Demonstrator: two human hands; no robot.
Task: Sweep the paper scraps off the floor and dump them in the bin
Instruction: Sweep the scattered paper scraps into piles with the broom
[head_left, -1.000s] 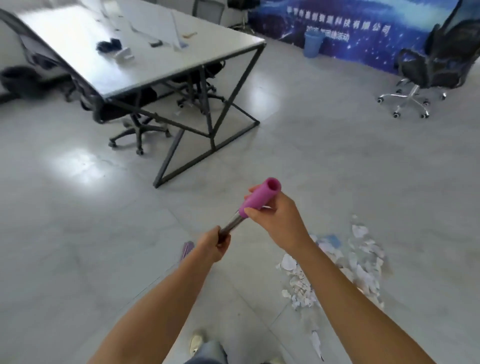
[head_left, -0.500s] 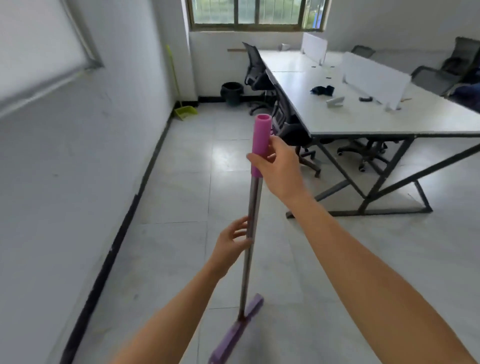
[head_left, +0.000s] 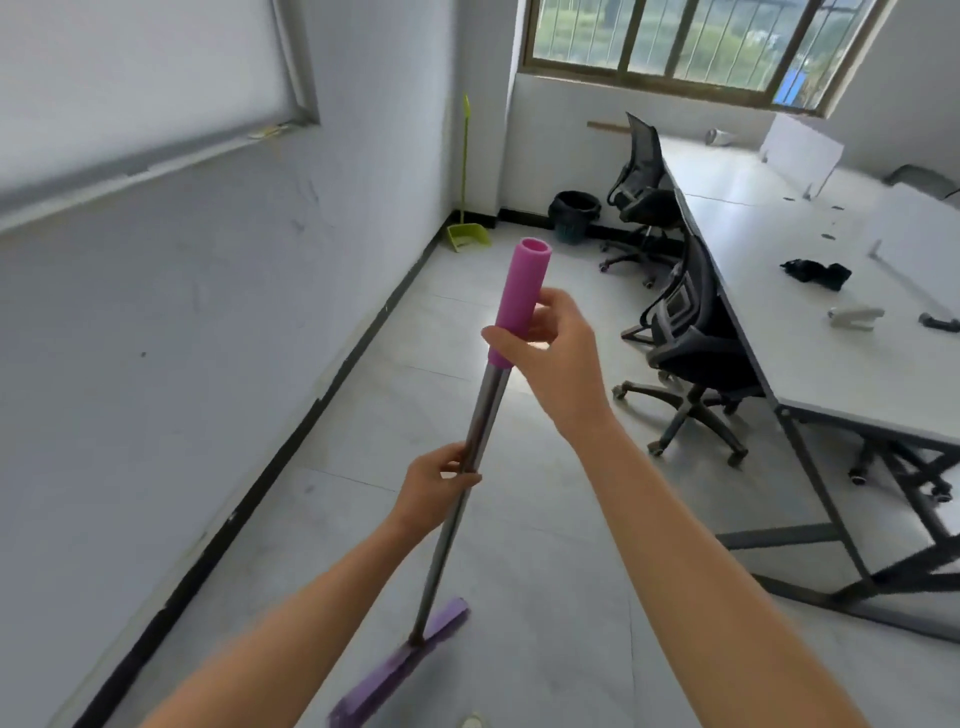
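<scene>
I hold a broom (head_left: 483, 410) with a metal shaft, a pink foam grip on top and a purple head (head_left: 400, 665) near the floor at the bottom. My right hand (head_left: 550, 358) grips the pink foam end. Lower down, my left hand (head_left: 436, 488) is wrapped round the metal shaft. A lime-green dustpan (head_left: 467, 236) with a long handle leans in the far corner by the wall. Beside it stands a dark bin (head_left: 574, 215) with a black liner. No paper scraps show in this view.
A white wall with a black skirting runs along the left. A long white desk (head_left: 810, 332) on a black frame fills the right, with two black office chairs (head_left: 691, 358) tucked at its near side. A tiled aisle lies between wall and chairs.
The view has turned from the scrap pile toward the corner with the dustpan and bin, which now look closer. The broom has gone from flat to nearly upright, both hands holding it throughout.
</scene>
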